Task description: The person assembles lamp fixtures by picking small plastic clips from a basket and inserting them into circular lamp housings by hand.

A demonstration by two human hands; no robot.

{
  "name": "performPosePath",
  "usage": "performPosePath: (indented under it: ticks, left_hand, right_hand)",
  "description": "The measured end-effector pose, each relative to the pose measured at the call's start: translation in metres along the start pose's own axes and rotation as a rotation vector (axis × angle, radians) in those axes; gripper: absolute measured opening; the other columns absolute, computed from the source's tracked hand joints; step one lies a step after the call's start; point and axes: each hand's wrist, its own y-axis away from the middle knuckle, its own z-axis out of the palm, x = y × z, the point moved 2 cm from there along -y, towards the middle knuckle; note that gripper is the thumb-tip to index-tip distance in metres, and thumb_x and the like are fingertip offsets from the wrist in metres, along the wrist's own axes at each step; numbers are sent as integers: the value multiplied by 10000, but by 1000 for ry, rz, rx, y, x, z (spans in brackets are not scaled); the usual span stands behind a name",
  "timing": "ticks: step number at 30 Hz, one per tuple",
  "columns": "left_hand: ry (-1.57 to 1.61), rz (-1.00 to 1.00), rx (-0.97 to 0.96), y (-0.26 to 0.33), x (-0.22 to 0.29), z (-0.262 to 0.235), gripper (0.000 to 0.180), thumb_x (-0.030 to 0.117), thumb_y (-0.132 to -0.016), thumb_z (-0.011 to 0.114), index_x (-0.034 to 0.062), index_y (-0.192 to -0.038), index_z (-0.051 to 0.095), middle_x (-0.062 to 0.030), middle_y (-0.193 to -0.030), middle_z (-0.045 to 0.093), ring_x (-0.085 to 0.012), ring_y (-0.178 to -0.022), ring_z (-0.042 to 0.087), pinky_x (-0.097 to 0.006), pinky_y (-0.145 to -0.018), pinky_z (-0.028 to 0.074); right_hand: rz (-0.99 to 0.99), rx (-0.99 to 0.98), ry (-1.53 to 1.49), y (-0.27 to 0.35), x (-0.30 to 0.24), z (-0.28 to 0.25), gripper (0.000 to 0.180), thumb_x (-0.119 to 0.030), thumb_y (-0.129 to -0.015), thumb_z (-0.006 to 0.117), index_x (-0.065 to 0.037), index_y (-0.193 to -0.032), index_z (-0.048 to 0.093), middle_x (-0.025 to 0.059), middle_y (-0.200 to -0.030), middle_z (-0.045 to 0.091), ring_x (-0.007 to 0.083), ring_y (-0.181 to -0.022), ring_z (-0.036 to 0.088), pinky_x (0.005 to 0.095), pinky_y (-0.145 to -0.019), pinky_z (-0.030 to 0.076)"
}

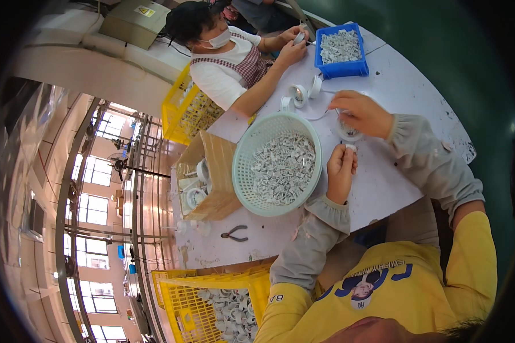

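Mid-batch, I'd say: left hand (341, 171) pinches a small white piece (350, 148), right hand (363, 113) clamps the white ring (348, 131); pale green basket (246, 171) w/ loose pieces is full.

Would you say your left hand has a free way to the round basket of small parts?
Probably yes: the left hand is right beside the basket rim, with nothing between them, though its fingers pinch a small white part.

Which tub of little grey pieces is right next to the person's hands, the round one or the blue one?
The round pale green basket, beside the left hand. The blue square bin sits farther off, near a co-worker across the white table.
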Motion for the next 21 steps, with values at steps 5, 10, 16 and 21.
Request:
performPosePath:
  ticks: [5, 10, 16, 21]
  left_hand:
    - [-194, 176, 259, -4, -1, 4, 269, 81, -887, 481, 24, -1129, 380, -87, -1076, 423, -99, -906, 440, -224, -708, 431]
    - [-149, 249, 337, -14, 3, 4, 324, 67, -877, 494, -13, -1163, 364, -108, -1143, 432, -134, -1022, 445, -252, -828, 407]
    - [-243, 143, 205, -11, 5, -3, 241, 50, -865, 499, -24, -1090, 461, -88, -988, 541, -124, -934, 511, -257, -803, 417]
    - [-708, 272, 169, -6, -1, 5, 168, 67, -854, 531, -27, -993, 516, -50, -877, 578, -100, -765, 526, -221, -717, 422]
  right_hand:
    - [318, -78, -27, 35, 17, -18, 357, -21, -726, 598, -23, -1079, 541, 130, -963, 536, 282, -888, 526, 340, -741, 444]
    - [220, -86, -147, 37, 26, -8, 345, -32, -739, 612, -5, -1078, 553, 137, -917, 552, 261, -835, 578, 299, -726, 469]
    - [440, -410, -291, 20, -7, -24, 251, -77, -753, 631, 3, -984, 578, 122, -874, 562, 236, -802, 581, 287, -684, 479]
    - [-58, -293, -246, -30, -57, 4, 209, -142, -750, 629, -25, -918, 590, 106, -869, 575, 269, -809, 567, 361, -674, 462]
